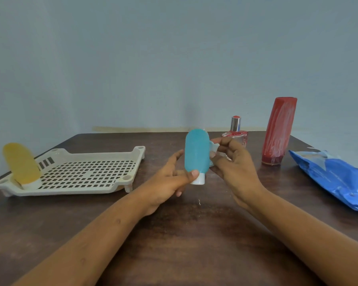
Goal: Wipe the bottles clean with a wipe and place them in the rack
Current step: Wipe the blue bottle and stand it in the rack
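Far left: yellow bottle (21, 163) stood cap-down, tilted, in the near left corner of the cream rack (103, 155); the rest of the perforated rack floor lay bare. The rack sat on the dark wood tabletop (194, 234).

Centre: my left hand (170, 182) gripped the blue bottle (196, 153) near its white cap (198, 180), thumb pressed across the lower front, cap pointing down. The bottle was upright, raised above the tabletop.

Just right of it: my right hand (234, 164) pinched a small pale wipe (213, 147) against the blue bottle's right side.

Behind that hand: a small glass perfume bottle (236, 133) with a silver collar, standing. Further right: a tall red bottle (278, 131), streaked white, upright. Far right edge: a blue wipes packet (335, 178), lying flat.
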`<state>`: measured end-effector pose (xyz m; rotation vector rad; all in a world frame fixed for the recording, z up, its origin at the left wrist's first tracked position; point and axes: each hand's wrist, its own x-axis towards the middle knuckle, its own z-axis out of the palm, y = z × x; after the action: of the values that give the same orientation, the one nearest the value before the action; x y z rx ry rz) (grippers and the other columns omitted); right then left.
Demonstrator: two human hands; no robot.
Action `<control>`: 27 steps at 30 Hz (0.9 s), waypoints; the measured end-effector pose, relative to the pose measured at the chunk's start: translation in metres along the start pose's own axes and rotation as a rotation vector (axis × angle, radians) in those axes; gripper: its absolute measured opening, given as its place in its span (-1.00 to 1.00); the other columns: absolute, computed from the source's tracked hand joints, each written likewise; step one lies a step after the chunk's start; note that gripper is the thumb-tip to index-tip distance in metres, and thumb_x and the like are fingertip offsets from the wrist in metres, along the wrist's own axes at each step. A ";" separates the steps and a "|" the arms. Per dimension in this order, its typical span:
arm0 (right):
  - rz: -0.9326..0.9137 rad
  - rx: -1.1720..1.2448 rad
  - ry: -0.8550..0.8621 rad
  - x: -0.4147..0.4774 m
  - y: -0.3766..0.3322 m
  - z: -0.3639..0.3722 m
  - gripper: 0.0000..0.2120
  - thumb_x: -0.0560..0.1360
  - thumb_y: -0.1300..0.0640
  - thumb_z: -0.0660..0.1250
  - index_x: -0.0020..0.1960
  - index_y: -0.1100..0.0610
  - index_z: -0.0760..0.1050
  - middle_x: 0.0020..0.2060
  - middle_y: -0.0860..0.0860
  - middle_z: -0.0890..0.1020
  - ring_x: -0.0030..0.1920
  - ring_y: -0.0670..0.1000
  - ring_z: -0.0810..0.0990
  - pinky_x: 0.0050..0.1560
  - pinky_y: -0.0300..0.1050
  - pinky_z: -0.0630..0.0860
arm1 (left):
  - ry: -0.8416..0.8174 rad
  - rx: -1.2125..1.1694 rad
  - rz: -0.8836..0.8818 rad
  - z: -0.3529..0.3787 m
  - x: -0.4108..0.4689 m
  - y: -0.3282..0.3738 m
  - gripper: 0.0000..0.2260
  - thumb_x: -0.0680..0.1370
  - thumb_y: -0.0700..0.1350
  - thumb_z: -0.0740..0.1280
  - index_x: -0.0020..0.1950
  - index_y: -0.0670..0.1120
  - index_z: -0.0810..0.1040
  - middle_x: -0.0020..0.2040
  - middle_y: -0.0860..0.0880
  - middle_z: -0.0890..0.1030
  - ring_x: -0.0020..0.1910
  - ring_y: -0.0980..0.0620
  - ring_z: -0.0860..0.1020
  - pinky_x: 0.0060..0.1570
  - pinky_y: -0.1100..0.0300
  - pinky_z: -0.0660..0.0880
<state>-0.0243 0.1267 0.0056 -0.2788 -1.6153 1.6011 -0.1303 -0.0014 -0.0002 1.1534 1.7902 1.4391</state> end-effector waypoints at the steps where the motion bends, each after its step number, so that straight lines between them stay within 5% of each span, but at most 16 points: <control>1: -0.024 -0.003 -0.007 -0.001 0.000 0.001 -0.80 0.52 0.35 0.28 0.09 0.14 0.48 0.06 0.05 0.59 0.07 0.01 0.61 -0.07 -0.11 0.61 | 0.015 -0.017 0.011 0.001 0.001 -0.001 -0.32 0.56 0.01 0.32 0.57 0.08 0.02 -0.49 0.07 0.40 -0.45 0.16 0.36 -0.03 0.28 0.38; 6: -0.068 -0.015 -0.106 -0.003 -0.007 0.002 -0.82 0.50 0.40 0.27 0.00 0.16 0.51 -0.04 0.05 0.60 0.04 0.00 0.60 -0.06 -0.10 0.62 | -0.013 -0.095 0.051 0.000 0.003 -0.005 -0.24 0.47 0.18 0.37 0.56 0.14 0.05 -0.22 -0.14 0.44 -0.40 0.16 0.38 0.22 0.07 0.39; 11: -0.120 -0.083 -0.166 -0.004 -0.009 -0.002 -0.86 0.49 0.38 0.30 -0.02 0.20 0.55 -0.03 0.03 0.62 0.05 -0.02 0.60 -0.06 -0.14 0.60 | -0.038 -0.193 0.043 -0.005 0.000 -0.004 -0.25 0.42 0.15 0.39 0.54 0.14 0.13 0.03 -0.15 0.48 -0.35 0.15 0.45 0.06 0.04 0.44; 17: -0.294 -0.241 -0.173 -0.009 -0.011 0.001 -0.80 0.45 0.37 0.35 -0.08 0.09 0.60 -0.13 -0.08 0.66 -0.04 -0.12 0.62 -0.02 -0.29 0.55 | 0.083 -0.291 0.060 -0.005 0.000 0.001 -0.41 0.39 0.09 0.35 0.42 0.08 0.35 -0.06 0.10 0.66 -0.15 0.11 0.56 0.01 0.10 0.50; 21: -0.422 -0.422 -0.195 -0.016 -0.010 0.006 -0.71 0.43 0.32 0.38 -0.10 -0.09 0.56 -0.09 -0.12 0.62 -0.01 -0.19 0.57 -0.02 -0.42 0.49 | 0.145 -0.360 0.070 -0.008 0.002 0.001 -0.30 0.33 0.14 0.39 0.44 0.00 0.36 0.09 0.05 0.67 0.12 0.01 0.57 0.03 0.07 0.47; 27: -0.785 -0.723 -0.191 -0.014 -0.004 0.006 -0.81 0.45 0.27 0.35 0.01 0.08 0.64 -0.03 -0.06 0.61 0.05 -0.16 0.53 0.09 -0.34 0.47 | 0.217 -0.367 0.125 0.000 0.001 0.004 -0.45 0.47 0.04 0.35 0.44 -0.05 0.34 0.08 0.05 0.68 0.09 0.07 0.62 0.17 0.01 0.50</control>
<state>-0.0176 0.1119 0.0049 0.1482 -2.0558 0.4375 -0.1298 -0.0001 0.0039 0.9603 1.5199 1.9340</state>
